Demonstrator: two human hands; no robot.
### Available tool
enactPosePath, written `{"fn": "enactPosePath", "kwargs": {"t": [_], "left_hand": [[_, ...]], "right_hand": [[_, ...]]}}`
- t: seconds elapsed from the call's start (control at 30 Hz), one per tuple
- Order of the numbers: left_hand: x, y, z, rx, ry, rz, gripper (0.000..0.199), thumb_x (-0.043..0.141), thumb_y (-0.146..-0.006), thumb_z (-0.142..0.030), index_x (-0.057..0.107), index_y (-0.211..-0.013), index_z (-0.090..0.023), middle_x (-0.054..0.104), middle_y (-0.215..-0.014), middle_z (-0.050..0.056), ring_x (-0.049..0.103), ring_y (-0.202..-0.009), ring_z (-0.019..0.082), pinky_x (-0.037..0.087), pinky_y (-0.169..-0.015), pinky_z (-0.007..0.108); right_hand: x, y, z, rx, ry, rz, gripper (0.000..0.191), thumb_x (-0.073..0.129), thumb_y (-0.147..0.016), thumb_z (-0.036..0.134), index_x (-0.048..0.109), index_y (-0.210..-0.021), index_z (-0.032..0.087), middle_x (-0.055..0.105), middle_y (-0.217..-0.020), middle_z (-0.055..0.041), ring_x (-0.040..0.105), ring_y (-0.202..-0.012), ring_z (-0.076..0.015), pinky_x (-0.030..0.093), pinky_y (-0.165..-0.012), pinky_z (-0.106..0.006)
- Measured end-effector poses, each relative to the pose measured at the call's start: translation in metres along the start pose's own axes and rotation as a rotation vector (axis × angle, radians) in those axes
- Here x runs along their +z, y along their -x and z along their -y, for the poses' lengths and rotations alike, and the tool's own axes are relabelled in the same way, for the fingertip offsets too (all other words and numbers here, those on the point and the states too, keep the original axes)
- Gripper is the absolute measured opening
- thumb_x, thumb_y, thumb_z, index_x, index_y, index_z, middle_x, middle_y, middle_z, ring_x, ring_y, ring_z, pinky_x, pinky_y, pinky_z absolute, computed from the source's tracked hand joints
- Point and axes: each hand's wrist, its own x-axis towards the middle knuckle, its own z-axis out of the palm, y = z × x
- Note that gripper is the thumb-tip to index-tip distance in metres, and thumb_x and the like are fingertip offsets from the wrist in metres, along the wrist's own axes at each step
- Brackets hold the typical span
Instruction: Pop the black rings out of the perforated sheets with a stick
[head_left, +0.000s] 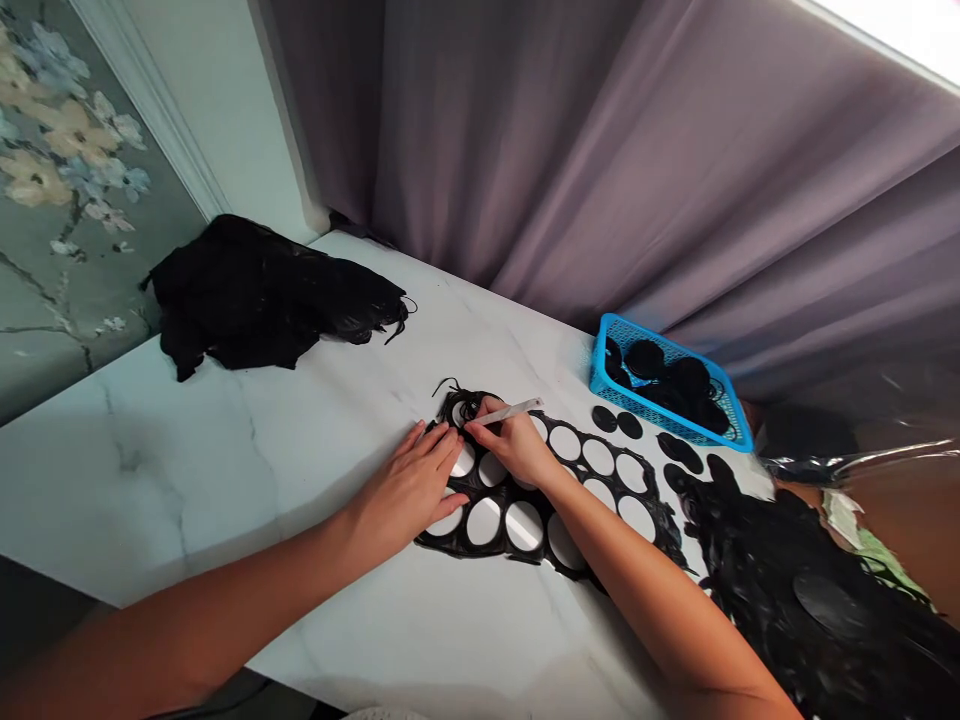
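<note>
A black sheet [512,484] with rows of round holes lies on the white marbled table, whose pale surface shows through the holes. My left hand [424,478] rests flat on the sheet's left end, fingers stretched out. In my right hand [517,440] is a slim whitish tool [508,411], gripped like a pen; its tip is at the sheet's upper left corner, close to my left fingertips. I cannot make out what kind of tool it is. Loose black strands [454,400] curl at that corner. Under my right forearm, part of the sheet is hidden.
A blue basket [675,425] holding black discs stands at the back right. Several loose black discs [616,421] lie before it. Tangled black scraps [817,590] cover the right side. A black crumpled heap [262,300] sits at the back left. A purple curtain [570,150] hangs behind.
</note>
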Motion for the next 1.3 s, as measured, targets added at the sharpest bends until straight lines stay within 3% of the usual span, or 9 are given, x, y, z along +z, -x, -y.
{"fn": "enactPosePath", "kwargs": {"t": [0.23, 0.5, 0.6, 0.7, 0.77, 0.87, 0.97, 1.1, 1.3], "left_hand": [[-0.002, 0.0, -0.004, -0.023, -0.026, 0.018, 0.051, 0.06, -0.093, -0.039, 0.054, -0.132, -0.006, 0.057, -0.137, 0.018, 0.047, -0.134, 0.032, 0.029, -0.115, 0.048], [0.003, -0.003, -0.003, -0.015, -0.008, -0.019, 0.052, 0.069, -0.087, -0.04, 0.06, -0.123, -0.004, 0.061, -0.13, 0.019, 0.052, -0.128, 0.033, 0.03, -0.114, 0.049], [0.003, -0.003, -0.003, -0.022, -0.003, -0.021, 0.051, 0.07, -0.086, -0.038, 0.059, -0.123, -0.006, 0.061, -0.13, 0.019, 0.052, -0.128, 0.033, 0.032, -0.113, 0.049], [0.002, -0.002, -0.002, -0.022, 0.002, -0.022, 0.052, 0.066, -0.089, -0.037, 0.055, -0.129, -0.006, 0.06, -0.133, 0.018, 0.051, -0.129, 0.033, 0.033, -0.112, 0.05], [0.001, -0.001, -0.002, -0.012, 0.008, -0.021, 0.051, 0.063, -0.091, -0.038, 0.054, -0.131, -0.007, 0.06, -0.133, 0.017, 0.051, -0.13, 0.032, 0.034, -0.112, 0.05], [0.0, 0.0, -0.002, -0.007, -0.001, -0.011, 0.052, 0.063, -0.091, -0.038, 0.053, -0.131, -0.006, 0.059, -0.133, 0.018, 0.05, -0.131, 0.033, 0.033, -0.112, 0.05], [-0.001, 0.0, -0.003, -0.024, -0.006, -0.018, 0.053, 0.065, -0.09, -0.036, 0.053, -0.132, -0.005, 0.06, -0.132, 0.019, 0.05, -0.131, 0.034, 0.031, -0.114, 0.051], [-0.002, 0.0, -0.004, -0.022, 0.01, -0.015, 0.052, 0.064, -0.091, -0.036, 0.052, -0.132, -0.006, 0.06, -0.131, 0.019, 0.049, -0.132, 0.034, 0.029, -0.115, 0.05], [-0.001, 0.0, -0.003, -0.023, 0.009, 0.009, 0.052, 0.06, -0.093, -0.037, 0.051, -0.133, -0.005, 0.059, -0.134, 0.019, 0.048, -0.133, 0.033, 0.029, -0.115, 0.051]], "right_hand": [[0.002, 0.003, 0.002, -0.049, 0.076, -0.022, 0.023, 0.056, -0.09, 0.026, 0.045, -0.071, 0.022, 0.048, -0.066, 0.0032, 0.044, -0.062, -0.0143, 0.034, -0.06, -0.027], [0.015, 0.015, 0.003, -0.264, 0.547, 0.02, 0.017, 0.045, -0.096, 0.018, 0.049, -0.08, 0.021, 0.06, -0.082, -0.0056, 0.05, -0.078, -0.0209, 0.038, -0.073, -0.032], [0.006, 0.008, -0.001, -0.289, 0.649, -0.001, 0.012, 0.047, -0.093, 0.017, 0.049, -0.081, 0.021, 0.062, -0.085, -0.0079, 0.05, -0.082, -0.0233, 0.038, -0.075, -0.034], [-0.017, -0.006, -0.006, -0.146, 0.547, -0.21, 0.018, 0.046, -0.092, 0.02, 0.045, -0.074, 0.022, 0.057, -0.073, -0.0041, 0.049, -0.071, -0.0207, 0.036, -0.067, -0.031], [-0.029, -0.011, -0.006, -0.041, 0.371, -0.277, 0.022, 0.051, -0.09, 0.026, 0.043, -0.07, 0.023, 0.053, -0.066, -0.0003, 0.046, -0.063, -0.0175, 0.035, -0.061, -0.029], [-0.03, -0.008, -0.002, 0.027, 0.121, -0.168, 0.026, 0.059, -0.085, 0.034, 0.044, -0.067, 0.023, 0.052, -0.062, 0.0027, 0.045, -0.058, -0.0147, 0.033, -0.056, -0.026], [-0.015, 0.0, 0.001, 0.058, 0.001, -0.083, 0.025, 0.061, -0.084, 0.036, 0.048, -0.068, 0.022, 0.052, -0.061, 0.0035, 0.045, -0.058, -0.014, 0.034, -0.056, -0.026], [0.0, 0.004, 0.001, 0.071, -0.046, -0.077, 0.023, 0.062, -0.084, 0.035, 0.051, -0.069, 0.022, 0.054, -0.062, 0.0033, 0.046, -0.059, -0.0139, 0.035, -0.056, -0.026], [-0.001, 0.005, 0.002, 0.057, -0.037, -0.069, 0.024, 0.062, -0.084, 0.034, 0.05, -0.067, 0.021, 0.05, -0.062, 0.0038, 0.044, -0.059, -0.0133, 0.033, -0.055, -0.026]]}}
